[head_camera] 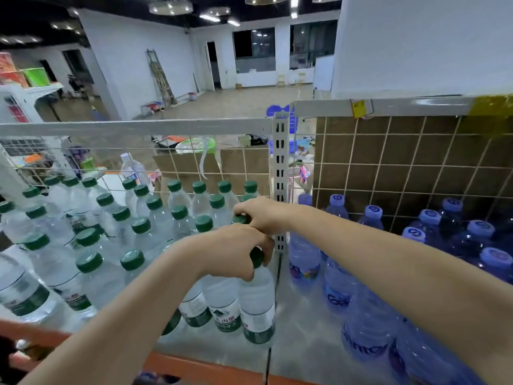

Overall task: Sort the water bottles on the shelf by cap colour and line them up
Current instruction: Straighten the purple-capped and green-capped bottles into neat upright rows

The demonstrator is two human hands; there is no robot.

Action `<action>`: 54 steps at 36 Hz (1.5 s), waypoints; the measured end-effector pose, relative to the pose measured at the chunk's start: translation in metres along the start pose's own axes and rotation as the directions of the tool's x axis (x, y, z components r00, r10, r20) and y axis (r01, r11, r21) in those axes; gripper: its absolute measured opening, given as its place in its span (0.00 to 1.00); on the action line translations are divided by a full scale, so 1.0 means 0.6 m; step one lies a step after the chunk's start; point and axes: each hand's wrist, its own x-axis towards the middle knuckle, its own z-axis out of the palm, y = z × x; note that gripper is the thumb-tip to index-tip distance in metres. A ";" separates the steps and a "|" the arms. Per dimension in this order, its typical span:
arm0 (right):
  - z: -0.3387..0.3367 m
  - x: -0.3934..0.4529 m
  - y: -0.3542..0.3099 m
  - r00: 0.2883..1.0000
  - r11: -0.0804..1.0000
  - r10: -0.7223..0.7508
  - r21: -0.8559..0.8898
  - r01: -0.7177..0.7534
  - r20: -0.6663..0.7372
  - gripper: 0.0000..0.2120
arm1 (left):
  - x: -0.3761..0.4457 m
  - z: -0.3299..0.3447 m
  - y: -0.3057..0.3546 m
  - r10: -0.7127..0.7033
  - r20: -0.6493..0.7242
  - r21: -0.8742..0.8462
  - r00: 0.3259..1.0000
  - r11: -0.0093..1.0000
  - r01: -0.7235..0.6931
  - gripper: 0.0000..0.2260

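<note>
While both hands work the right edge of the green-capped group, my left hand (236,251) curls round the cap of the front bottle (256,298), which stands upright at centre frame, hard against the shelf upright (280,179). My right hand (263,215) pinches the cap of the next green-capped bottle (239,219) just behind it, toward the upper frame. Blue-capped bottles (373,212) fill the right half, past the divider. Both bottles' long axes run vertical, directly under each grip, so I judge any nudge into line goes straight along that column.
</note>
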 end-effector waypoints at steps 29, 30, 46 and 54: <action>-0.065 -0.089 -0.014 0.965 0.965 0.229 0.161 -0.208 -0.129 0.18 | -0.012 -0.032 0.007 0.202 0.046 0.003 0.978 0.979 -0.203 0.05; -0.076 -0.099 -0.011 0.956 0.962 0.247 0.162 -0.222 -0.160 0.17 | -0.008 -0.042 0.007 0.213 -0.022 0.005 0.977 0.977 -0.212 0.06; -0.151 -0.288 0.136 0.783 0.845 0.534 0.196 -0.497 -0.320 0.08 | 0.093 -0.117 0.095 0.220 -0.242 0.085 0.945 0.975 -0.205 0.10; -0.155 -0.331 0.225 0.812 0.848 0.529 0.133 -0.513 -0.246 0.10 | 0.172 -0.109 0.146 0.106 -0.215 0.127 0.971 0.989 -0.080 0.10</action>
